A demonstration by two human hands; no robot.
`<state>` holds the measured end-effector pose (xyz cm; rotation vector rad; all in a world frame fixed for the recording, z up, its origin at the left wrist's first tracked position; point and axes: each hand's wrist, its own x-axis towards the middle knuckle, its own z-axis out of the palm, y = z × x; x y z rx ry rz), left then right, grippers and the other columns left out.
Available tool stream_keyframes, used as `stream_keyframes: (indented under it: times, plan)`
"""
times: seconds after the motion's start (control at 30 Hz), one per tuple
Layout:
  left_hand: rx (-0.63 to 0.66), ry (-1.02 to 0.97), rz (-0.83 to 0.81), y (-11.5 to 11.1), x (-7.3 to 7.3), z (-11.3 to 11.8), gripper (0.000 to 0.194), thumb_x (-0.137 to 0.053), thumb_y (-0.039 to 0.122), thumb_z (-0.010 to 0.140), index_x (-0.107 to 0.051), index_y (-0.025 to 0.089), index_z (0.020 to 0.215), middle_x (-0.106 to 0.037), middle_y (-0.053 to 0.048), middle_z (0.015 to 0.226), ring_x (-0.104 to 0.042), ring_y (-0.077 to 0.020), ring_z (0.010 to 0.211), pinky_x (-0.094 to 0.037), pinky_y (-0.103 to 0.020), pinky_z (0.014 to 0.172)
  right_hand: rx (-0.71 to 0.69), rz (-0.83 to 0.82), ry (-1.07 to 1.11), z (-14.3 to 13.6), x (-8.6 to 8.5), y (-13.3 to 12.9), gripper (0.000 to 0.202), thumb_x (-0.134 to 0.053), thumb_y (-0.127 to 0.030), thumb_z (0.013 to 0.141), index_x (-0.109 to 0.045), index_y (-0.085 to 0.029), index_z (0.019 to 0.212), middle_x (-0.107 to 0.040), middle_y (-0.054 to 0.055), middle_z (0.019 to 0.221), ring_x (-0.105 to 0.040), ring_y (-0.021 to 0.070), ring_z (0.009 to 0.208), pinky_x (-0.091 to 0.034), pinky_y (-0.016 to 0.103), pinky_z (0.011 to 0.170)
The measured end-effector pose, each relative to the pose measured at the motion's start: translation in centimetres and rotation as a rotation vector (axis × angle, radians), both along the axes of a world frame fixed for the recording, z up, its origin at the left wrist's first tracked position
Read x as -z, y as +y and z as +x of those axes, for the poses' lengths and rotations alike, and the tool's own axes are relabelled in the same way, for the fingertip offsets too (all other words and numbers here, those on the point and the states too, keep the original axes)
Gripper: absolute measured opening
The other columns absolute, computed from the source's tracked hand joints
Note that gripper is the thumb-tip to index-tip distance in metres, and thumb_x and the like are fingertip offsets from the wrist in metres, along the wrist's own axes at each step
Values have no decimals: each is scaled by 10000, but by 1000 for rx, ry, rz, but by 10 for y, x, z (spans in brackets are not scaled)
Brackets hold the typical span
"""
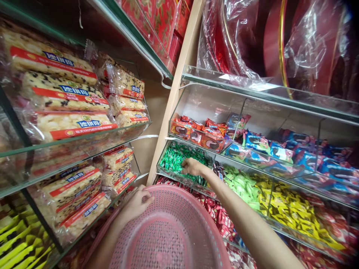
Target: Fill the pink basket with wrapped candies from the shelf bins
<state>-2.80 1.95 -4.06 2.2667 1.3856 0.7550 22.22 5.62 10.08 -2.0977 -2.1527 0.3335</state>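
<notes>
My left hand (138,200) grips the rim of a pink perforated plastic basket (193,200), its fingers curled over the upper left edge. The inside of the basket shows no items. My right hand (192,166) reaches into a clear bin of small green-wrapped candies (171,157) on the right-hand shelf. Its fingers are bent down at the candies, and whether anything is between them is too small to tell.
Packaged snack bars (74,91) fill glass shelves at the left. Right of the green candies are light green packets (242,185) and yellow packets (291,205). A glass shelf edge (252,84) runs above, and a wooden post (168,101) divides the shelves.
</notes>
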Motion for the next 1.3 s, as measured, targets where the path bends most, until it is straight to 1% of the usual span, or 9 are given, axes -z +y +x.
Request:
stream_keyframes:
  times: [0.13, 0.33, 0.47, 0.63, 0.73, 0.83, 0.9, 1.13, 1.3]
  plan:
    - [-9, 12, -6, 1, 0, 0, 325, -476, 461, 818, -655, 208, 721, -575, -10, 879, -554, -128, 774, -370, -230, 672, -9, -11, -7, 2, 0, 0, 258, -705, -199, 629, -662, -152, 878, -619, -22, 692, -540, 121, 668, -382, 201, 575]
    - [1, -4, -1, 1, 1, 0, 329, -473, 465, 820, -659, 210, 724, -575, -13, 886, -558, -130, 771, -374, -231, 670, -57, 32, 44, -2, 3, -1, 332, -698, -193, 638, -627, -128, 955, -633, 26, 858, -534, 114, 717, -396, 192, 617]
    - [-6, -12, -6, -1, 0, -1, 331, -477, 464, 817, -660, 204, 722, -575, -16, 880, -558, -132, 767, -370, -232, 662, -73, 75, 39, -5, 6, -2, 292, -681, -177, 655, -621, -115, 934, -619, 28, 833, -509, 111, 701, -385, 199, 615]
    - [-9, -6, -15, -3, -5, -1, 314, -484, 451, 814, -666, 211, 727, -577, -17, 880, -559, -139, 782, -367, -236, 664, -106, 159, 65, 4, -1, -7, 298, -675, -195, 667, -596, -131, 947, -607, 6, 811, -503, 111, 704, -388, 202, 630]
    - [-11, 4, -19, -3, -7, 0, 309, -489, 447, 814, -667, 210, 725, -576, -18, 882, -558, -141, 791, -367, -237, 674, -131, 267, 10, 15, -1, -9, 308, -636, -212, 722, -582, -142, 1017, -622, 33, 883, -535, 140, 779, -402, 233, 703]
    - [-15, 25, -12, -3, -7, 0, 317, -481, 446, 821, -664, 209, 718, -574, -16, 876, -557, -139, 798, -365, -235, 680, -171, 344, -115, 21, 8, -11, 336, -556, -201, 804, -553, -150, 1137, -599, 89, 1052, -534, 185, 968, -385, 265, 823]
    - [-16, 33, -8, -3, -7, 0, 313, -480, 443, 824, -665, 211, 723, -574, -15, 880, -557, -139, 804, -364, -233, 682, -178, 349, -201, 22, 15, -14, 366, -493, -196, 852, -520, -142, 1213, -572, 117, 1098, -506, 205, 1040, -368, 277, 864]
    - [-17, 28, -10, -4, -7, 0, 301, -485, 430, 822, -668, 210, 731, -581, -18, 896, -559, -142, 809, -366, -239, 685, -175, 336, -387, 14, 25, -23, 462, -368, -241, 920, -365, -136, 1369, -512, 150, 1168, -484, 236, 1010, -369, 317, 854]
    - [-8, 20, -9, -3, -6, 0, 305, -482, 439, 821, -665, 210, 736, -578, -15, 885, -559, -141, 807, -369, -236, 686, -175, 349, -384, 14, 26, -23, 483, -352, -309, 932, -349, -127, 1379, -506, 155, 1163, -481, 243, 1010, -369, 325, 863]
